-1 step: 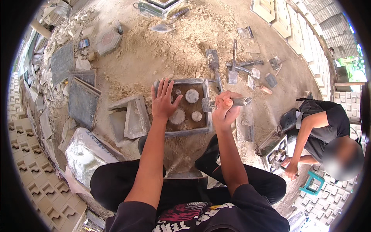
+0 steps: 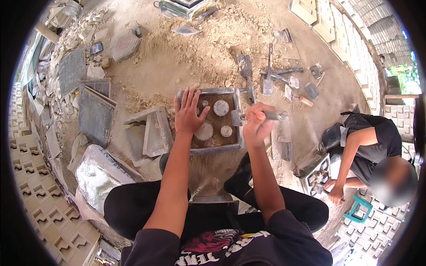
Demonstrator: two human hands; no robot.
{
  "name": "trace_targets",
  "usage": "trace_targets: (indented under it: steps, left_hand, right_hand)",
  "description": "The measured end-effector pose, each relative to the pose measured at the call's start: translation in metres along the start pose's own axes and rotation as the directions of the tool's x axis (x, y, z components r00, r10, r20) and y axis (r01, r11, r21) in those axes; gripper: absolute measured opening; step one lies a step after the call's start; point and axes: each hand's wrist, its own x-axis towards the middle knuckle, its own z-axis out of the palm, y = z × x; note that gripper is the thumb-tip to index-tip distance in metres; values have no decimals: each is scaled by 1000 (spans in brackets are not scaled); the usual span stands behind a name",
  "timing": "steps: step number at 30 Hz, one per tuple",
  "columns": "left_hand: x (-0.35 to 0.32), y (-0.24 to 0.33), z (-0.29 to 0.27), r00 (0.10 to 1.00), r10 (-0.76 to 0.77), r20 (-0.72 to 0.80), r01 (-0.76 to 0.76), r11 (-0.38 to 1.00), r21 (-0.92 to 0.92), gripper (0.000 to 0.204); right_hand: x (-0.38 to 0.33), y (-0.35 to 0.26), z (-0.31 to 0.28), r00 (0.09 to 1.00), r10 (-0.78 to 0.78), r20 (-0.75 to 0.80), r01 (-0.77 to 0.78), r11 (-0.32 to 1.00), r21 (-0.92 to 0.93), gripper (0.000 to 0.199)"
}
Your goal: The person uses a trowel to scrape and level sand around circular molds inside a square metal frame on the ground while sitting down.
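In front of my knees lies a square grey mould frame (image 2: 217,150) with a brown sandy inside. Several round grey discs of different sizes, such as the large upper one (image 2: 221,108), sit in it. My left hand (image 2: 188,116) rests flat on the frame's left side, fingers spread, and hides part of that edge. At the right side my right hand (image 2: 258,122), somewhat blurred, is wrapped round a hammer (image 2: 278,115). The hammer's blocky grey head is at the frame's right edge; I cannot tell whether it touches.
Trowels (image 2: 267,84) and other hand tools lie on the sandy ground beyond the frame. Left are a concrete piece (image 2: 157,135), dark slabs (image 2: 95,117) and a white sack (image 2: 97,173). At right a co-worker (image 2: 355,142) bends over another mould (image 2: 314,177) near a teal stool (image 2: 358,209).
My right hand and the hammer have shifted very slightly, and the hand is more blurred now. My left hand stays on the frame.
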Motion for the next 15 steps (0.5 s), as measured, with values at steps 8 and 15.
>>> trace_targets:
  steps: [8,15]
  left_hand:
    - [8,3,-3,1000,-13,9,13,1000,-25,69]
    - [6,0,-4,999,-25,26,25,1000,-12,68]
  right_hand:
    - [5,8,1,997,-72,-13,71,995,-66,33]
    - [15,1,19,990,-126,-65,122,990,-65,27]
